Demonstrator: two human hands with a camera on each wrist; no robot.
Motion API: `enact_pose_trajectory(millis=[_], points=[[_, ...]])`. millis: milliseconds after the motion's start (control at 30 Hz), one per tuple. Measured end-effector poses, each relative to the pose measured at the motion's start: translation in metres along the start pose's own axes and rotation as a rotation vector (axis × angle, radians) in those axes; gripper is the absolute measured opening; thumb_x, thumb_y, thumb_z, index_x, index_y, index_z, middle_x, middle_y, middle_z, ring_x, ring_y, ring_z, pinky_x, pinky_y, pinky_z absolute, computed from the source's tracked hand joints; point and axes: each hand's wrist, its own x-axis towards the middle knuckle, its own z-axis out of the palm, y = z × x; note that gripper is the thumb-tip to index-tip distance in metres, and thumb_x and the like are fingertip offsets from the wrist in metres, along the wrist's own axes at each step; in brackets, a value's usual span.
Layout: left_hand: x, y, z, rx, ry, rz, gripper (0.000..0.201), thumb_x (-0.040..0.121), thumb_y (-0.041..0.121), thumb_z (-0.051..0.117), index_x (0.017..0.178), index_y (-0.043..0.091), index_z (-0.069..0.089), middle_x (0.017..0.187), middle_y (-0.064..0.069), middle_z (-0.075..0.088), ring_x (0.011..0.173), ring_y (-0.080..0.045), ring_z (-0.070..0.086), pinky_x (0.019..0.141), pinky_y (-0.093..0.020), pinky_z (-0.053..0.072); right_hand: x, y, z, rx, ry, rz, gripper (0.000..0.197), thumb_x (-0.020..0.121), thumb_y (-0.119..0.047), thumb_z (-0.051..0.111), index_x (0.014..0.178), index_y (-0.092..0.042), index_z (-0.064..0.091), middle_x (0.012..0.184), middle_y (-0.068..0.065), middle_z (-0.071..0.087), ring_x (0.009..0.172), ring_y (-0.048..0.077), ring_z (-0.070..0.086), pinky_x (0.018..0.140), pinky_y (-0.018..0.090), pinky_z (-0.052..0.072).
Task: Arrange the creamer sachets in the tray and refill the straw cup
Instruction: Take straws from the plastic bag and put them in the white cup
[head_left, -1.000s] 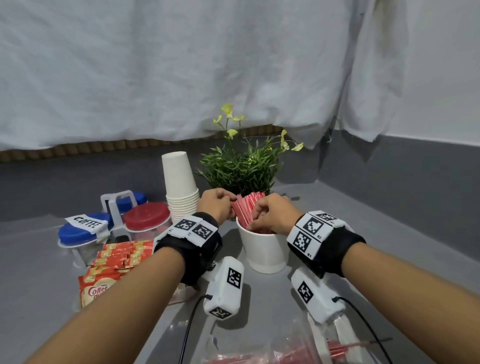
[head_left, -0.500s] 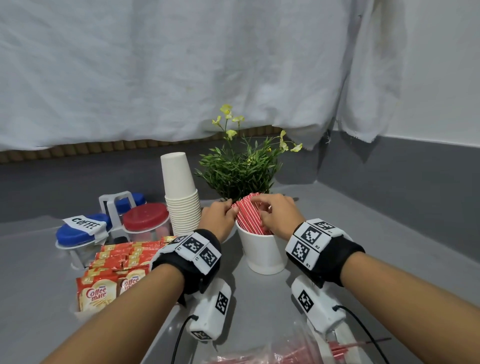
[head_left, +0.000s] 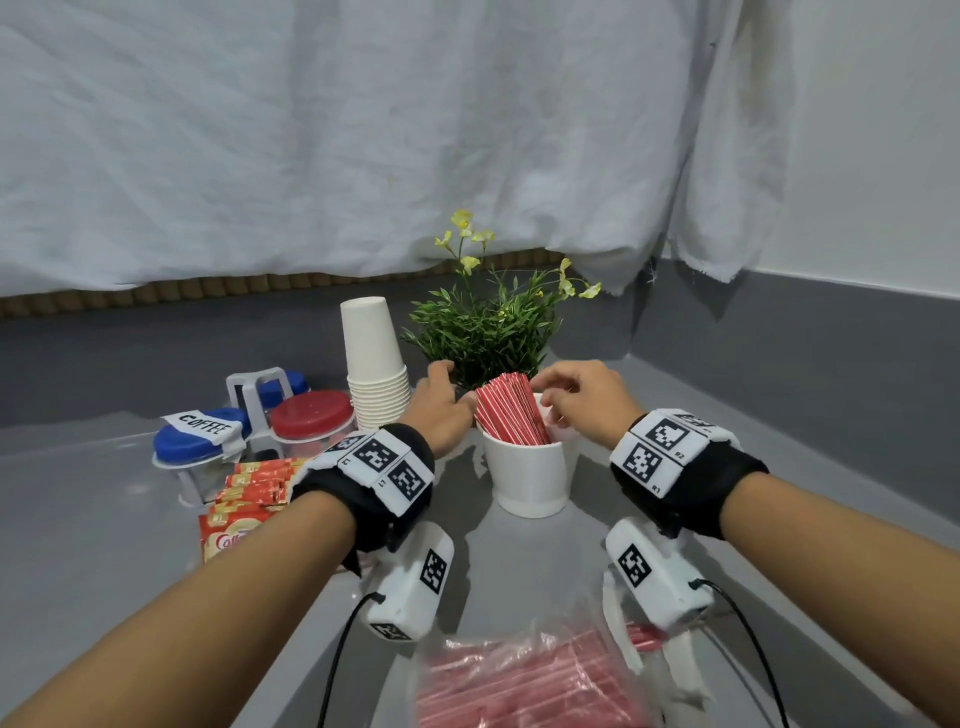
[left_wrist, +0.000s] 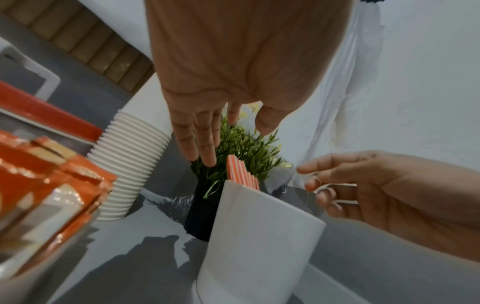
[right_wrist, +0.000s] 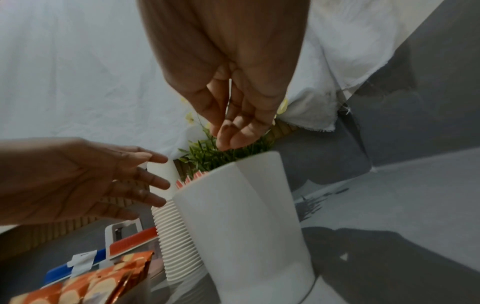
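A white straw cup (head_left: 531, 480) stands mid-table with a leaning bundle of red-and-white straws (head_left: 511, 415) in it. My left hand (head_left: 454, 385) is at the bundle's left side with straight fingers, the thumb at the straw tops. My right hand (head_left: 550, 401) hovers over the cup's right rim, fingers loosely curled and holding nothing. The left wrist view shows the left hand (left_wrist: 233, 144) spread above the straws (left_wrist: 242, 173). In the right wrist view the right hand (right_wrist: 228, 135) hangs over the cup (right_wrist: 246, 216). Orange creamer sachets (head_left: 249, 499) stand in rows at the left, partly hidden by my left forearm.
A stack of paper cups (head_left: 374, 364) and a potted plant (head_left: 483, 332) stand just behind the straw cup. Jars with blue (head_left: 200, 441) and red (head_left: 311, 415) lids sit in a holder at the left. A clear bag of red straws (head_left: 524, 686) lies at the near edge.
Both hands held the straw bundle in the cup a second ago. They have since let go, opened and drawn slightly apart at the straw tops.
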Motion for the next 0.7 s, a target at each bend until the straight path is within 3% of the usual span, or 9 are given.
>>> enact_pose_trajectory(millis=[133,333,433,500,567,633,700], points=[[-0.026,0.012,-0.013,-0.022,-0.011,0.008,0.054,0.096,0.023,0.046,0.141,0.007,0.021,0.136,-0.02,0.045,0.122,-0.032,0.048,0.105,-0.044,0.039,-0.026,-0.003,-0.028,0.003,0.016,0.018,0.025,0.085,0.005,0.045,0.086,-0.008,0.066,0.073,0.007,0.061,0.057,0.014,0.057,0.06,0.025,0.049],[-0.076,0.026,-0.015,0.056,-0.091,-0.006,0.047,0.095,0.022,0.047,0.135,0.006,0.028,0.129,-0.018,0.05,0.117,-0.033,0.052,0.1,-0.04,0.042,-0.077,-0.003,-0.051,-0.058,-0.086,0.105,0.02,0.086,0.0,0.05,0.077,-0.011,0.063,0.065,0.002,0.058,0.056,0.012,0.053,0.048,0.014,0.043],[-0.101,0.028,-0.008,0.076,-0.151,-0.024,0.043,0.095,0.024,0.046,0.133,0.008,0.032,0.127,-0.016,0.051,0.115,-0.032,0.053,0.098,-0.038,0.042,-0.101,0.01,-0.053,-0.162,-0.185,0.189,0.012,0.088,-0.007,0.055,0.084,-0.004,0.066,0.068,0.002,0.057,0.059,0.011,0.05,0.053,0.016,0.04],[-0.119,0.027,0.0,0.081,-0.202,-0.041,0.042,0.096,0.024,0.045,0.132,0.007,0.033,0.128,-0.016,0.051,0.115,-0.03,0.053,0.098,-0.035,0.04,-0.114,0.022,-0.054,-0.225,-0.199,0.229,0.016,0.088,-0.01,0.058,0.093,0.003,0.067,0.077,0.005,0.059,0.071,0.016,0.052,0.061,0.02,0.041],[-0.137,0.025,0.01,0.092,-0.252,-0.059,0.04,0.096,0.023,0.045,0.131,0.005,0.036,0.129,-0.017,0.051,0.113,-0.027,0.051,0.094,-0.029,0.037,-0.128,0.032,-0.054,-0.247,-0.201,0.284,0.018,0.088,-0.012,0.059,0.097,0.0,0.068,0.083,0.005,0.06,0.082,0.017,0.053,0.068,0.021,0.039],[-0.152,0.022,0.02,0.133,-0.307,-0.08,0.04,0.097,0.024,0.044,0.132,0.006,0.037,0.131,-0.015,0.05,0.115,-0.025,0.05,0.092,-0.026,0.036,-0.141,0.038,-0.055,-0.251,-0.2,0.336,0.014,0.089,-0.013,0.058,0.094,-0.007,0.068,0.075,0.0,0.058,0.074,0.013,0.052,0.06,0.018,0.038],[-0.161,0.018,0.027,0.17,-0.333,-0.098,0.041,0.096,0.027,0.045,0.132,0.008,0.037,0.134,-0.012,0.048,0.12,-0.025,0.048,0.094,-0.027,0.037,-0.15,0.042,-0.053,-0.257,-0.199,0.372,0.014,0.089,-0.013,0.055,0.08,-0.013,0.065,0.072,-0.001,0.056,0.061,0.008,0.047,0.053,0.015,0.034]])
